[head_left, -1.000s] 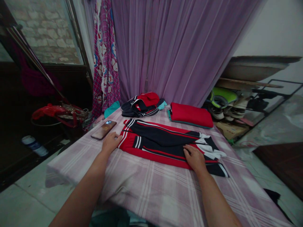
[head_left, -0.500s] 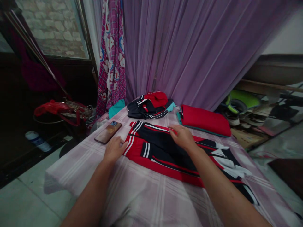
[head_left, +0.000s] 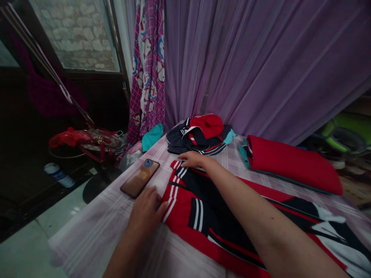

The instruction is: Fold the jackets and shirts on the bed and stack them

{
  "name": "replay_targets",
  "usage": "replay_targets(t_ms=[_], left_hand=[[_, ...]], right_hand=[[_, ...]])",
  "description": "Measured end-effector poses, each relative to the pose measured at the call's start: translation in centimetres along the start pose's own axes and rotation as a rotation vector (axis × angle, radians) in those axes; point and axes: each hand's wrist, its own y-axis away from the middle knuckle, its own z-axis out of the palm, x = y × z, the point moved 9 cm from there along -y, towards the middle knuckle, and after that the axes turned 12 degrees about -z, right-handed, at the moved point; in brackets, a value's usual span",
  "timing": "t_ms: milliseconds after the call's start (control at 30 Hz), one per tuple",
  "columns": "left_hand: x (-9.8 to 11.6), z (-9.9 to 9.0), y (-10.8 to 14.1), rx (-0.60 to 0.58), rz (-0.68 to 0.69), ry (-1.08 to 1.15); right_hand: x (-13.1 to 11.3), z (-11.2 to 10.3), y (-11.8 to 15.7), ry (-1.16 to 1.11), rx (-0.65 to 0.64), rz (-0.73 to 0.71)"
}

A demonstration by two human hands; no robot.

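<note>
A red and navy track jacket [head_left: 185, 208] lies flat on the table, with white-striped cuffs and hem and its sleeves laid along the body. My left hand [head_left: 147, 206] rests at the near part of the striped hem, fingers stretched and slightly apart, thumb against the red cloth. Across the jacket reaches my right arm, and my right hand [head_left: 193, 159] lies at the far hem corner by the striped cuff, fingers extended over it. Just beyond my left fingers is a phone [head_left: 140, 178], lying with its camera side up.
Behind the jacket sits a crumpled pile of navy and red clothes [head_left: 199, 135]. A folded red garment [head_left: 292, 164] with teal edges lies at the right. Purple curtains [head_left: 246, 69] hang along the back. A spray can [head_left: 59, 175] stands on the floor at left.
My right hand has moved left from the jacket's middle to its far hem corner. My left hand stays by the near hem. The view has shifted closer and to the left.
</note>
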Motion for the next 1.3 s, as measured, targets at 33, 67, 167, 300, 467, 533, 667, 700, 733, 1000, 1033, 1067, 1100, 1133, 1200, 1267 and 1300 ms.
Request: replay_targets(t_ms=[33, 67, 167, 300, 467, 533, 667, 700, 733, 1000, 1033, 1067, 1100, 1133, 1200, 1267, 1300], left_hand=[[0.0, 0.1, 0.1, -0.005, 0.000, -0.002], [0.0, 0.2, 0.1, -0.007, 0.002, -0.002], [-0.1, 0.4, 0.2, 0.020, 0.016, 0.000], [-0.7, 0.7, 0.3, 0.033, 0.044, 0.018], [-0.8, 0.8, 0.4, 0.014, 0.078, 0.039], [-0.7, 0.7, 0.4, 0.008, 0.065, 0.027], [-0.3, 0.2, 0.4, -0.002, 0.008, 0.015], [-0.2, 0.1, 0.4, -0.012, -0.002, 0.014], [0.0, 0.0, 0.4, -0.024, -0.008, 0.015], [2.4, -1.1, 2.3, -0.085, -0.055, 0.197], [3.4, -1.4, 2.8, -0.061, -0.025, 0.223], [4.5, -1.8, 3.4, -0.034, 0.015, 0.240], [5.7, -2.0, 3.9, -0.010, 0.055, 0.247], [7.0, -2.1, 4.5, 0.000, 0.099, 0.244], [10.3, -2.1, 5.7, -0.008, 0.204, 0.218], [14.0, -1.8, 7.0, -0.040, 0.326, 0.182], [16.0, -1.6, 7.7, -0.067, 0.384, 0.160]], right_hand=[[0.1, 0.4, -0.6, -0.035, -0.044, -0.019], [0.1, 0.8, -1.1, -0.068, -0.086, -0.033], [0.2, 1.5, -2.0, -0.114, -0.173, -0.046], [-0.7, 1.5, -2.5, -0.036, -0.248, -0.089], [-2.5, 1.1, -2.4, 0.140, -0.321, -0.155], [-3.1, 0.7, -2.0, 0.231, -0.318, -0.175], [-4.1, -0.9, -0.5, 0.416, -0.219, -0.220], [-4.4, -1.4, 0.0, 0.464, -0.186, -0.235], [-4.7, -1.8, 0.6, 0.515, -0.159, -0.254], [-4.6, -3.8, 7.9, 0.745, 0.068, -0.277], [-4.0, -4.0, 9.2, 0.748, 0.106, -0.255], [-3.3, -4.1, 10.6, 0.748, 0.148, -0.237], [-2.7, -4.2, 12.1, 0.748, 0.188, -0.220], [-1.9, -4.2, 13.6, 0.750, 0.225, -0.204], [-0.3, -4.1, 16.8, 0.762, 0.286, -0.157], [1.6, -4.1, 20.1, 0.780, 0.332, -0.085], [2.5, -4.1, 21.7, 0.780, 0.354, -0.047]])
